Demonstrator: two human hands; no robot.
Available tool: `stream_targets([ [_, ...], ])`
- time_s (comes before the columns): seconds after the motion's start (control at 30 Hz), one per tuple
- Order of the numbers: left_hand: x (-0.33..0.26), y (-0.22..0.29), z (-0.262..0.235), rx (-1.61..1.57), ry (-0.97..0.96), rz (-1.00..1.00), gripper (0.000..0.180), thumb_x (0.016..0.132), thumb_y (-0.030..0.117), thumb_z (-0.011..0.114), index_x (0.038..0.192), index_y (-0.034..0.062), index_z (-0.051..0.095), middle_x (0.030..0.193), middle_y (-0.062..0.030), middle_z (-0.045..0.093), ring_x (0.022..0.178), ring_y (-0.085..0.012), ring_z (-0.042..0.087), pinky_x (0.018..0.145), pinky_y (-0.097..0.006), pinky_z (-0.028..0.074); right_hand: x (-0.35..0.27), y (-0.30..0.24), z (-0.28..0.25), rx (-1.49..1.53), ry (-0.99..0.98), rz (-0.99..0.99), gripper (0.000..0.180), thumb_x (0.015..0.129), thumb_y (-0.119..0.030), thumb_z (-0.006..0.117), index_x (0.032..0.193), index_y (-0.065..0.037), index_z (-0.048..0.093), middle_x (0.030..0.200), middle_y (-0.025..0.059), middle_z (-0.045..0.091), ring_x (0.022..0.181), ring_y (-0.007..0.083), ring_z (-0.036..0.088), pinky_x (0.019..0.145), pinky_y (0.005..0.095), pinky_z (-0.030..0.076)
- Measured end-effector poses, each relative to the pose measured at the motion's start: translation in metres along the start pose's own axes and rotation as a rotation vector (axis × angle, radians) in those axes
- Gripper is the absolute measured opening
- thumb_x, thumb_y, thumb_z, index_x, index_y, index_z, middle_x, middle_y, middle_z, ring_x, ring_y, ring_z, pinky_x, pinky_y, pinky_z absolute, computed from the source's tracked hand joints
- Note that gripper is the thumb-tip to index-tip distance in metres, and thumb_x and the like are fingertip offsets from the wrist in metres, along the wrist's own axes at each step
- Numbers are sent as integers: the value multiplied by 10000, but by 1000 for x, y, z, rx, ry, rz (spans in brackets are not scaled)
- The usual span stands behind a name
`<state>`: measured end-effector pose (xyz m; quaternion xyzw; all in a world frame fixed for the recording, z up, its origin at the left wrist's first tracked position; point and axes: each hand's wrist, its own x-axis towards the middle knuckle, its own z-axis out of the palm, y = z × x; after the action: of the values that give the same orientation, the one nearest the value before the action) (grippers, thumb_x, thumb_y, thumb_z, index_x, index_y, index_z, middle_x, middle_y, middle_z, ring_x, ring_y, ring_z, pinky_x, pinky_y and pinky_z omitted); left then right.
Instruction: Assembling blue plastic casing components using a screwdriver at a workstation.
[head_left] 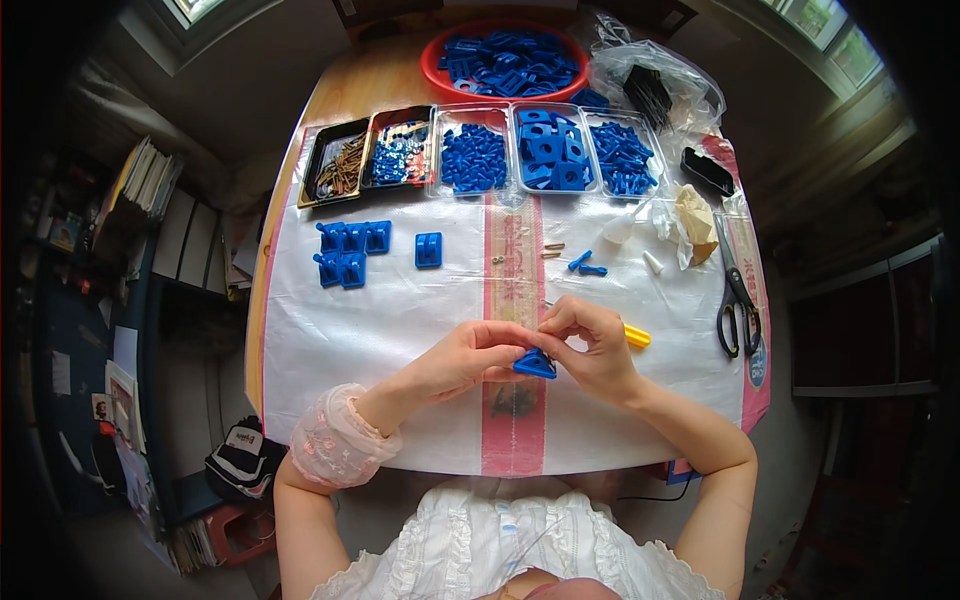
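Close to the table's front edge, my left hand (pixel 470 352) grips a small blue plastic part (pixel 535 366) with a flat base, between thumb and fingers. My right hand (pixel 592 338) is closed in a pinch at the top of that part, its fingertips meeting those of the left. What the right fingers pinch, if anything, is too small to make out. Beside my right hand lies a yellow handle (pixel 637 336), the rest of it hidden by the hand. Further off are two blue pegs (pixel 588 266) and two brass-coloured screws (pixel 552 249).
Several finished-looking blue pieces (pixel 352 240) sit left, with one more blue piece (pixel 428 251) apart. Along the back stand trays of screws (pixel 340 168), metal bits (pixel 398 150) and blue parts (pixel 474 158). Behind is a red basin (pixel 432 68). Black scissors (pixel 735 305) lie right.
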<state>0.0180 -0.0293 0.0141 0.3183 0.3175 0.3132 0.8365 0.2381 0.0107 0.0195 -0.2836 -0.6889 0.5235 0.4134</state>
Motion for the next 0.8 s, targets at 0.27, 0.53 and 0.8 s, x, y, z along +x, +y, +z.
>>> stream_targets([
  [0.27, -1, 1, 1, 14, 5, 14, 295, 1050, 75, 561, 1322, -22, 617, 1264, -101, 663, 1176, -181, 663, 1088, -386, 543, 1, 3, -3, -35, -23, -31, 109, 880, 43, 769, 885, 9, 665, 873, 78, 692, 775, 112, 693, 657, 236, 566],
  [0.53, -1, 0, -1, 22, 3, 20, 295, 1032, 62, 595, 1304, -47, 635, 1263, -137, 670, 1175, -216, 669, 1076, -452, 548, 1, -4, -5, -6, -53, 1, 100, 876, 72, 757, 900, 31, 669, 911, 93, 691, 825, 123, 706, 693, 239, 589],
  [0.8, -1, 0, -2, 26, 1, 21, 294, 1031, 63, 598, 1301, -46, 639, 1257, -138, 672, 1160, -218, 675, 1070, -458, 552, 2, -6, -6, -13, -73, 13, 92, 875, 54, 765, 879, 29, 676, 908, 85, 680, 806, 117, 692, 694, 234, 585],
])
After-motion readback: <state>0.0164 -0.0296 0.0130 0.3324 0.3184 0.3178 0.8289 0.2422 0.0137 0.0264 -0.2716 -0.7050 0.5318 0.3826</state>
